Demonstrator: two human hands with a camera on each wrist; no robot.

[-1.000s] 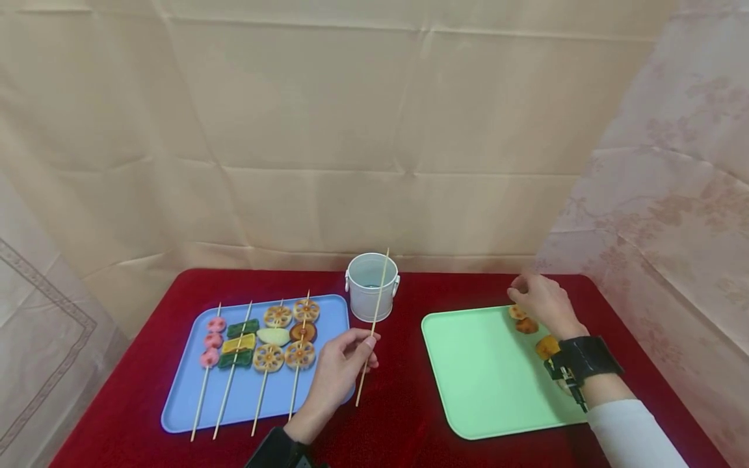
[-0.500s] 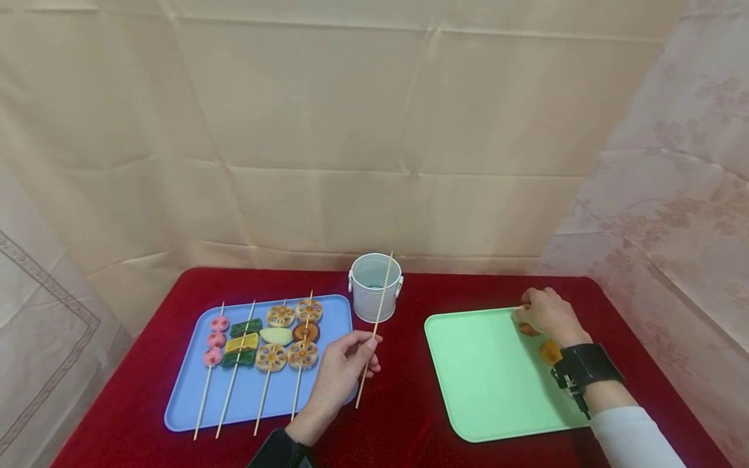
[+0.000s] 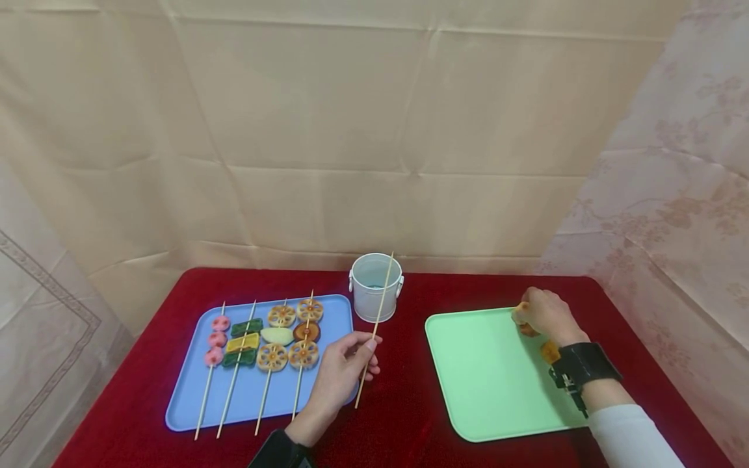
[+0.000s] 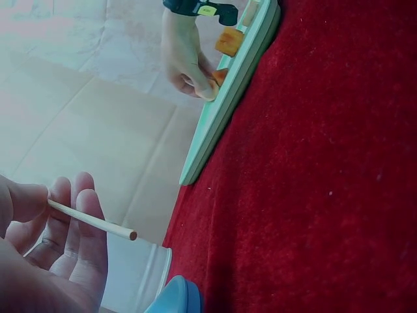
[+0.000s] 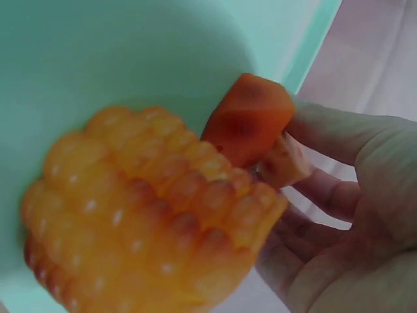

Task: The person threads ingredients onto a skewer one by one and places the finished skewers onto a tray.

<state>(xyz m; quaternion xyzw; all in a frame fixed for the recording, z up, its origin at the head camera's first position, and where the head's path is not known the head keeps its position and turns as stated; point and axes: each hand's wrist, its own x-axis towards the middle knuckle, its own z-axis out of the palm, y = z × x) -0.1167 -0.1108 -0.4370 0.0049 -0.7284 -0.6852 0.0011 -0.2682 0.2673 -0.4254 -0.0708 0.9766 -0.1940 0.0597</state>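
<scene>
My left hand [image 3: 339, 370] pinches a bare bamboo skewer [image 3: 383, 296] between thumb and fingers, tilted up in front of the white bucket. Its blunt end [image 4: 124, 231] points at the camera in the left wrist view. At the far right corner of the green tray [image 3: 486, 377], my right hand [image 3: 550, 318] pinches a small tan food piece [image 5: 287, 163], mostly covered by the fingers in the head view. Right beside it sits an orange chunk [image 5: 251, 120]. Closer to the wrist lies a yellow corn piece [image 5: 143, 215], large in the right wrist view.
Left of my left hand, a blue tray [image 3: 187, 396] holds several loaded skewers, with lotus slices [image 3: 272, 357], pink pieces [image 3: 217, 338] and green and yellow pieces. The white bucket [image 3: 368, 302] stands between the trays, at the back of the red-covered table [image 3: 404, 403].
My right hand has come down slightly from above the tray's far corner and closed on the tan piece. The left hand still holds the skewer; the head view has shifted a little.
</scene>
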